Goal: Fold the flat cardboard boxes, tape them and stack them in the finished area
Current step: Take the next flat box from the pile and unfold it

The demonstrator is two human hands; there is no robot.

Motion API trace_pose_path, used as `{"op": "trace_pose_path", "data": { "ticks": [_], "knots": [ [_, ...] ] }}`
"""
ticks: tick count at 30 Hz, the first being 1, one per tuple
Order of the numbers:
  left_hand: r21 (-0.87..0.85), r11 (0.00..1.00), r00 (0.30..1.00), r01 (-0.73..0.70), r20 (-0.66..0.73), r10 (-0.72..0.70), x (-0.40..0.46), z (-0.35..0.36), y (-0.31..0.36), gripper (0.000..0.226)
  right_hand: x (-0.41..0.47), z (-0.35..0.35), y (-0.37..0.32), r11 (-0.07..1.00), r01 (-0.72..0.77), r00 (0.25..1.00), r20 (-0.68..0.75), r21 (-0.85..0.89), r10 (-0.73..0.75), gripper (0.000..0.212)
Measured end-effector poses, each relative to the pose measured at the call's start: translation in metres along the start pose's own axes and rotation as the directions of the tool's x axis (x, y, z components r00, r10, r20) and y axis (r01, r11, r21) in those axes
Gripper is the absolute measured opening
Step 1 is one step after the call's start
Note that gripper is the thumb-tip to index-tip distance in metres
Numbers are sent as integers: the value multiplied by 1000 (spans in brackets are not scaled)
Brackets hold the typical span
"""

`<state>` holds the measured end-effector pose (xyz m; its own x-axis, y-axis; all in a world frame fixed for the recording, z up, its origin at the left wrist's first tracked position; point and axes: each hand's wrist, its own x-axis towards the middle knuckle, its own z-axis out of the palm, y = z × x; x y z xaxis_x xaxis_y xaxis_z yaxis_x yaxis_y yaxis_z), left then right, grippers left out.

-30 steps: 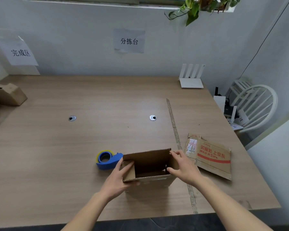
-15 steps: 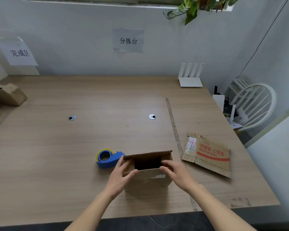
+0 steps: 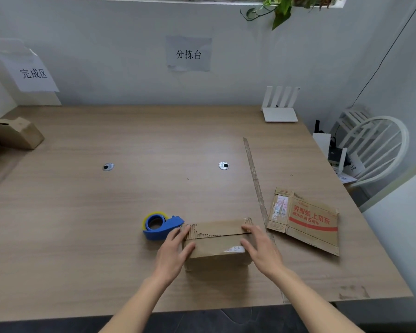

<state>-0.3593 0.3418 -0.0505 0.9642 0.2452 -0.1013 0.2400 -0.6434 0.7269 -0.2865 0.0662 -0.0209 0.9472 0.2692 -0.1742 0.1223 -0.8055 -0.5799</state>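
A small brown cardboard box point(image 3: 217, 246) stands near the front edge of the wooden table point(image 3: 130, 200), its top flaps folded down and meeting along a seam. My left hand point(image 3: 174, 251) rests on the box's left end with straight fingers on the flaps. My right hand point(image 3: 262, 248) presses the right end the same way. A blue tape dispenser point(image 3: 160, 224) lies just left of the box, behind my left hand. A flat cardboard box with red print point(image 3: 305, 219) lies to the right.
A folded box point(image 3: 16, 132) sits at the far left under a wall sign. A white router point(image 3: 280, 109) stands at the back right. A white chair point(image 3: 375, 145) is beyond the table's right edge. A worn strip point(image 3: 256, 179) runs across the tabletop.
The box was open with its flaps up. Both hands folded the top flaps inward and down, and the box top is now closed under my flat hands.
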Motion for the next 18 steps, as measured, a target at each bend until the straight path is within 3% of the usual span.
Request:
{"op": "trace_pose_path", "data": {
  "ticks": [2, 5, 9, 18],
  "knots": [
    [-64, 998, 999, -4, 49, 7, -6, 6, -4, 62, -9, 5, 6, 997, -20, 999, 48, 81, 16, 54],
    [-118, 993, 999, -19, 32, 23, -6, 16, 0, 64, -9, 9, 6, 995, -58, 998, 2, 83, 58, 60],
    [-96, 995, 998, 20, -59, -26, 11, 18, 13, 54, 6, 1, -10, 997, -54, 998, -37, 48, 56, 53],
    [-56, 997, 996, 49, -66, -53, 13, 16, 13, 54, -1, -8, -16, 997, -64, 996, -57, -48, 61, 51]
  ]
}}
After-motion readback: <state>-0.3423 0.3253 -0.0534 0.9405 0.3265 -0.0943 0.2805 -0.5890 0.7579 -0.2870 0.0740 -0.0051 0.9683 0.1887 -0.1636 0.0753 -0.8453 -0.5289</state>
